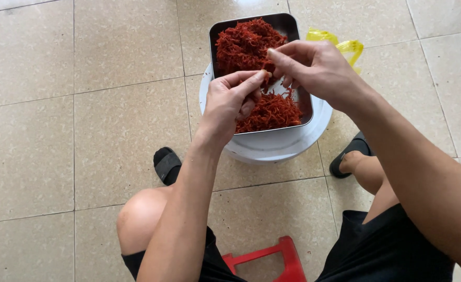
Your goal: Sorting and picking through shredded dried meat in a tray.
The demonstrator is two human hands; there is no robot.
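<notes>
We pinch one small piece, left hand (229, 102) and right hand (314, 65) meeting fingertip to fingertip above the tray (292, 23) on its white bucket (272, 149). Red strands (248, 44) heap high at the far end, thinner near us, so plenty looks unsorted. The pinched bit is too tiny to identify.

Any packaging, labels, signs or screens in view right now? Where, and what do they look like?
Yellow plastic bag: crumpled on the floor behind the right hand, beside the white bucket.
Metal tray: rectangular, on the bucket, holding red shreds.
No labels, signs or screens.
</notes>
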